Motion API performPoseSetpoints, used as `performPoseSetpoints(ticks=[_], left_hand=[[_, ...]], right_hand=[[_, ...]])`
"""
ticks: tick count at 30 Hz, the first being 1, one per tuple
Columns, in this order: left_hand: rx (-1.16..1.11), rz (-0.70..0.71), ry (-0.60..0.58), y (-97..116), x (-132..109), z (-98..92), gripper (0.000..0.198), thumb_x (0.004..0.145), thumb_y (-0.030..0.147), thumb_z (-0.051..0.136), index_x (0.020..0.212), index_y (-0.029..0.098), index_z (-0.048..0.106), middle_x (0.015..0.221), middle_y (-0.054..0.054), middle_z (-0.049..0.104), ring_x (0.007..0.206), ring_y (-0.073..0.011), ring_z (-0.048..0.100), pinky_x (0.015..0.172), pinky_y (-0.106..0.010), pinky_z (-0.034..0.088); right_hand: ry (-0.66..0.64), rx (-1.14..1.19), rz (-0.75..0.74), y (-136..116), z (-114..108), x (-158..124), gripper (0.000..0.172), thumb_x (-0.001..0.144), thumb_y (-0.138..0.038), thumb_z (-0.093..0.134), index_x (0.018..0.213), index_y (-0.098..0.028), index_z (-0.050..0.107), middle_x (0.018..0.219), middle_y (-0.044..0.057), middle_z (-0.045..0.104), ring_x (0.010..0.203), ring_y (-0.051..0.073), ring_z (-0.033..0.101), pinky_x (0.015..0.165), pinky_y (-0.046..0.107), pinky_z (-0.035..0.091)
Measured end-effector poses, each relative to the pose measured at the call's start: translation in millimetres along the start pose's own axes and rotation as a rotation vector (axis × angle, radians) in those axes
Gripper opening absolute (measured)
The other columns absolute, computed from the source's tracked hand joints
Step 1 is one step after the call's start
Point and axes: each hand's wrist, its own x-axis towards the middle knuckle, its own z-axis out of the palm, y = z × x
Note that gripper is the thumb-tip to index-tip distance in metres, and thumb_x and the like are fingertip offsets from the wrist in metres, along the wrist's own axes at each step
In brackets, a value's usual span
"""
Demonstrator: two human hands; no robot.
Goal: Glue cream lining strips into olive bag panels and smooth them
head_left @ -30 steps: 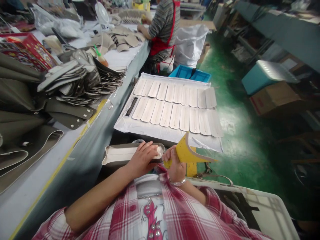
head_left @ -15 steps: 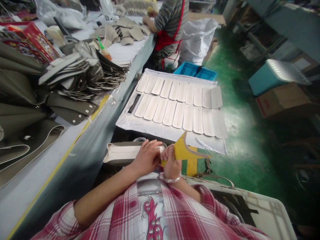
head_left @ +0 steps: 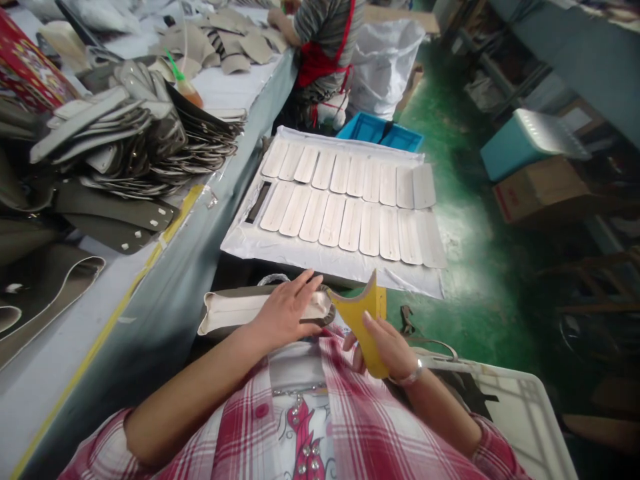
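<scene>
In my right hand (head_left: pixel 393 350) is a flat yellow tool (head_left: pixel 364 320) with a concave, crescent-like end that points up and left. My fingers and thumb are closed around its narrower part, in front of my shirt. My left hand (head_left: pixel 283 310) lies across a long dark-edged piece with a white inside (head_left: pixel 235 308), its fingers stretched out and the thumb apart. The piece sits low in front of me, beside the table. A rounded, gathered end of it shows just right of my left fingers, apart from the yellow tool.
Ahead is a white-covered board (head_left: pixel 405 279) with two rows of pale strips. On the left, a long table (head_left: pixel 145 327) bears stacked grey pieces (head_left: pixel 130 127) and a green-tipped bottle (head_left: pixel 187 90). Another person (head_left: pixel 327 40) works beyond. A blue crate (head_left: pixel 367 130) stands behind the board.
My right hand has moved right, away from my left hand, and the yellow tool has turned so its concave end faces up-left. My left hand has shifted slightly left. The whole view has shifted a little.
</scene>
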Motion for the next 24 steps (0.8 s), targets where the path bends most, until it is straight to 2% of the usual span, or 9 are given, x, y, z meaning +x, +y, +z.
performPoseSetpoints(ticks=[2, 4, 7, 10, 13, 18, 24], left_hand=[[0.091, -0.027, -0.098, -1.2, 7.3, -1.7, 0.101, 0.063, 0.056, 0.069, 0.142, 0.014, 0.021, 0.143, -0.017, 0.033, 0.127, -0.0308, 0.035, 0.103, -0.047, 0.028], [0.164, -0.019, -0.153, -1.3, 12.7, -1.2, 0.104, 0.061, 0.055, 0.070, 0.142, 0.013, 0.021, 0.134, -0.017, 0.044, 0.119, -0.0317, 0.042, 0.100, -0.047, 0.030], [0.227, 0.044, -0.112, -2.3, 11.8, 1.3, 0.097, 0.066, 0.044, 0.067, 0.143, 0.012, 0.019, 0.125, -0.015, 0.049, 0.113, -0.0284, 0.045, 0.098, -0.042, 0.032], [0.254, 0.092, -0.031, -4.2, 3.9, 3.9, 0.092, 0.069, 0.036, 0.064, 0.144, 0.014, 0.016, 0.127, -0.014, 0.046, 0.114, -0.0268, 0.043, 0.100, -0.040, 0.030], [0.252, 0.109, 0.001, -5.5, -2.0, 6.2, 0.093, 0.069, 0.032, 0.063, 0.145, 0.016, 0.012, 0.128, -0.013, 0.044, 0.113, -0.0264, 0.042, 0.100, -0.040, 0.029], [0.307, 0.161, -0.033, -6.6, -2.5, 6.9, 0.100, 0.068, 0.029, 0.067, 0.145, 0.017, 0.005, 0.132, -0.015, 0.039, 0.119, -0.0286, 0.039, 0.102, -0.041, 0.027], [0.327, 0.194, -0.080, -11.1, -2.7, 0.0, 0.101, 0.066, 0.021, 0.066, 0.146, 0.017, 0.004, 0.137, -0.017, 0.034, 0.122, -0.0303, 0.037, 0.103, -0.041, 0.027]], right_hand=[[-0.079, -0.098, 0.096, 2.6, -14.3, -6.9, 0.058, 0.076, -0.071, 0.049, 0.071, -0.012, 0.053, 0.047, 0.006, 0.058, 0.037, 0.017, 0.056, 0.034, 0.022, 0.044], [-0.152, -0.157, 0.134, 2.6, -23.5, -10.2, 0.055, 0.073, -0.068, 0.055, 0.073, -0.013, 0.051, 0.052, 0.006, 0.061, 0.042, 0.016, 0.059, 0.037, 0.021, 0.046], [-0.276, -0.237, 0.158, 0.8, -29.4, -9.2, 0.051, 0.074, -0.063, 0.058, 0.076, -0.013, 0.051, 0.060, 0.006, 0.064, 0.044, 0.014, 0.059, 0.038, 0.019, 0.046], [-0.361, -0.286, 0.177, 1.0, -27.5, -1.6, 0.048, 0.078, -0.061, 0.055, 0.076, -0.013, 0.050, 0.056, 0.004, 0.061, 0.038, 0.013, 0.055, 0.033, 0.019, 0.042], [-0.301, -0.336, 0.166, 2.4, -20.0, 9.2, 0.045, 0.086, -0.056, 0.045, 0.079, -0.012, 0.054, 0.049, 0.001, 0.057, 0.032, 0.012, 0.050, 0.029, 0.018, 0.038], [-0.218, -0.376, 0.197, 1.3, -8.3, 19.9, 0.040, 0.089, -0.047, 0.040, 0.077, -0.012, 0.055, 0.046, 0.000, 0.054, 0.031, 0.011, 0.047, 0.028, 0.019, 0.036], [-0.267, -0.357, 0.232, -0.9, -2.6, 28.4, 0.046, 0.086, -0.053, 0.043, 0.065, -0.013, 0.053, 0.046, 0.001, 0.053, 0.032, 0.010, 0.046, 0.028, 0.018, 0.034]])
